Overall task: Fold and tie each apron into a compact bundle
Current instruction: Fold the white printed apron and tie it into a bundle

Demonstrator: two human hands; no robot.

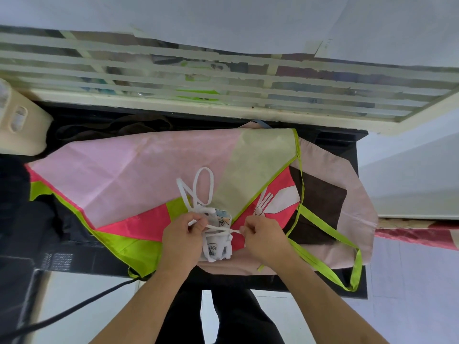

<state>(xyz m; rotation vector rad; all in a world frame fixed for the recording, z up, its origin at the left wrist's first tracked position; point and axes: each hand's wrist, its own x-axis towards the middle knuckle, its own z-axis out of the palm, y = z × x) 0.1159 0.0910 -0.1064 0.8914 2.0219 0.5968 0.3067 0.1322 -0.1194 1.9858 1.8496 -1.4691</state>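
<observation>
While the white bundle (pixel 218 240) sits low in the frame's centre, directly between both hands, left hand (pixel 182 238) and right hand (pixel 265 238) each pinch a tie end (pixel 224 229), strap running left-right, equally near.

A black worktop (pixel 357 155) stands by a window with cream bars (pixel 223 78) on the far side. Blurry things show through the glass behind the bars. White paper sheets (pixel 223 21) hang above the bars. A cream plastic thing (pixel 19 125) sits at the far left. A black cord (pixel 74 309) runs down over the pale floor (pixel 82 294) at the near left. At the right, past the worktop, lies a red patterned cloth (pixel 417 234).
</observation>
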